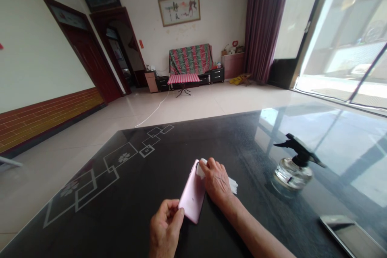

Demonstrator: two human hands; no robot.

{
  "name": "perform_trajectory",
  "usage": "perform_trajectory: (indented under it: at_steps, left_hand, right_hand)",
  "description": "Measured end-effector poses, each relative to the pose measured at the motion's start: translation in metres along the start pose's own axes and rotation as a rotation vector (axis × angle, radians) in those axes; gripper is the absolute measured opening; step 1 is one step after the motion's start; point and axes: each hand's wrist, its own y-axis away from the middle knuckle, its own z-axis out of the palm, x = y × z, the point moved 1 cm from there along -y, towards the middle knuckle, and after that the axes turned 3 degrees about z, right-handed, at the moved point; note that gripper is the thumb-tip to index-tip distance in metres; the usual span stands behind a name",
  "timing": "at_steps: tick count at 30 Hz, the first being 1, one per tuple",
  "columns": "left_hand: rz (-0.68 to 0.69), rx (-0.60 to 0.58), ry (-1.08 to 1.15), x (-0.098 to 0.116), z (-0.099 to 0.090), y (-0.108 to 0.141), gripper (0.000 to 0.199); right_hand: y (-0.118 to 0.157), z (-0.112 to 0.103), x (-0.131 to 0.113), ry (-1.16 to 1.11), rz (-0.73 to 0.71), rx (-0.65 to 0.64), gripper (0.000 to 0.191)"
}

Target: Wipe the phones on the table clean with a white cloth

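Note:
A pink smartphone [193,197] is tilted over the glossy black table, its back facing up. My left hand [165,225] pinches its lower left edge between thumb and fingers. At the phone's upper end, by the camera, my right hand [217,179] presses a white tissue [232,185] against the back. Part of the tissue sticks out to the right from under that hand, and the rest is hidden by the fingers. Whether the phone's lower edge touches the table I cannot tell.
On the right of the black table [145,185] stands a clear spray bottle [292,171] with a black trigger head. Nearer, at the lower right, lies a second smartphone [353,234]. Beyond the table are a small checked table [183,79] and a glass door [341,40].

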Motion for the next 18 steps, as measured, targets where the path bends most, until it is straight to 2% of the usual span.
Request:
perform_trajectory:
  at_steps: [5,9,12,18]
  left_hand:
    - [0.01,0.026,-0.001,0.002,0.004,0.004,0.029]
    - [0.044,0.116,0.026,0.005,0.01,0.008,0.026]
    - [0.046,0.126,0.029,0.005,0.012,0.008,0.025]
    - [0.01,0.137,0.04,0.003,0.01,0.007,0.027]
  right_hand:
    - [0.012,-0.001,-0.007,-0.014,-0.066,0.0,0.028]
    - [-0.005,0.001,-0.001,-0.022,-0.07,0.019,0.027]
    - [-0.01,0.003,-0.002,-0.024,-0.068,0.026,0.026]
    - [0.015,-0.001,-0.014,-0.077,-0.229,-0.033,0.037]
